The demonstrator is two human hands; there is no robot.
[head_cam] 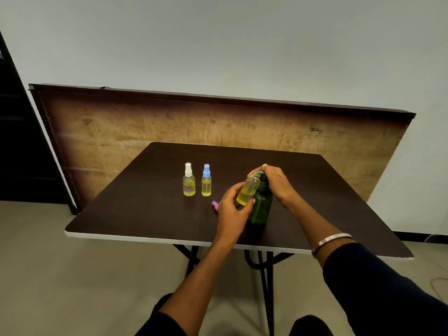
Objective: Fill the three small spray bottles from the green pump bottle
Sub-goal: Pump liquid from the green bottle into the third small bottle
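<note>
The green pump bottle stands upright on the dark table. My right hand rests on its pump head, fingers curled over the top. My left hand holds an uncapped small bottle tilted against the pump, its mouth under the spout; yellow liquid fills its lower part. A pink spray cap lies on the table just left of my left hand. Further left stand two capped small bottles with yellow liquid: one with a white sprayer and one with a blue sprayer.
A wooden board leans against the wall behind the table. The table's white front edge runs near my forearms, with black metal legs beneath. A dark doorway lies at the far left.
</note>
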